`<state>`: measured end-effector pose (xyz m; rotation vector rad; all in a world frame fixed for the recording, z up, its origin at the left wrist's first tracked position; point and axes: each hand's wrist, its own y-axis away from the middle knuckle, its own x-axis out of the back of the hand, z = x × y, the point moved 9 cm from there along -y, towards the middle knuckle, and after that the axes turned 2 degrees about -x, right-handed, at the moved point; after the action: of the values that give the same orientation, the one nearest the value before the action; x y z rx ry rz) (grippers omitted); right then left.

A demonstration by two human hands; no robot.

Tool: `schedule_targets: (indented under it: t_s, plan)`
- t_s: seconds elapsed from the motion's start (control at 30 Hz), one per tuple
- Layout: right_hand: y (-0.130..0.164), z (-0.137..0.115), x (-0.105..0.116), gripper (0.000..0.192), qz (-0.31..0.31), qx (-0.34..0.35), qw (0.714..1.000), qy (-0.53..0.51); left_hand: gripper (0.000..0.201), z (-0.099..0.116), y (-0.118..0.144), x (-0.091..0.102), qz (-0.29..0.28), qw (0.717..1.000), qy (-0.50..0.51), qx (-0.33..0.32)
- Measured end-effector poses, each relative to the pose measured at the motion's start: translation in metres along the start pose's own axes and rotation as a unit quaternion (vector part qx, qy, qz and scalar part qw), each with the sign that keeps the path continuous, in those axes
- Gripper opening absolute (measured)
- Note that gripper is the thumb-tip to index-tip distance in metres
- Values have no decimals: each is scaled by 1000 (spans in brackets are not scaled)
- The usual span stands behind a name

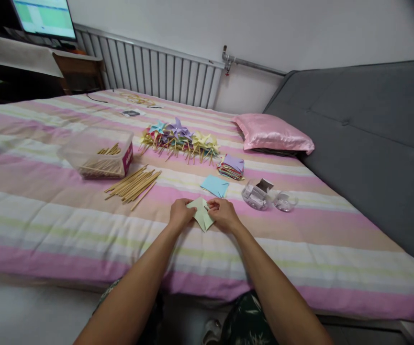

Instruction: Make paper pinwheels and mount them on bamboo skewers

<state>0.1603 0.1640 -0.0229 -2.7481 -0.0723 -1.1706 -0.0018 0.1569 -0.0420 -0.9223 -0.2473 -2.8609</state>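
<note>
A bed (49, 211) with a striped pink, cream and green cover carries everything, with a grey headboard (372, 143) along its right edge and a pink pillow (274, 134) at the far right corner. Toward the far middle lies a row of finished paper pinwheels (180, 139); nearer the left edge stands a clear plastic box (99, 153) of sticks, with loose wooden sticks (133, 184) beside it. A stack of coloured paper squares (231, 167), a blue sheet (214, 186) and clear pin containers (262, 194) sit right of centre. Close to the near edge, the left hand (180, 214) and right hand (224, 214) both pinch a pale green paper square (202, 214), fingers closed on its folded corners. The folding looks best done with corners gathered evenly at the centre and held firmly. The cover around both hands is bare, leaving room to either side.
</note>
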Motion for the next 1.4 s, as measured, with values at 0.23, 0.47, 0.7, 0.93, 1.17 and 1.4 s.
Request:
schedule_targets:
  t_s: [0.23,0.47,0.7,0.93,1.17,1.4]
  plan:
    - [-2,-6,-7,18,-9,6,999,38,29,0,2,-1,-9,1000,11,4]
    - [-6,-11,-12,16,1,-7,994,109,30,-5,-1,-4,-20,1000,16,13]
    - [-7,-12,-13,17,7,10,992,123,28,-9,-5,-9,-22,999,29,4]
    - [-6,-12,-12,27,-14,35,996,82,30,-9,-4,-6,-19,999,25,11]
    - [-4,-17,-13,20,-26,56,995,76,30,-5,-1,-1,-12,1000,13,13]
    - [-5,-21,-14,13,-17,52,995,88,30,-5,-1,-2,-10,1000,10,11]
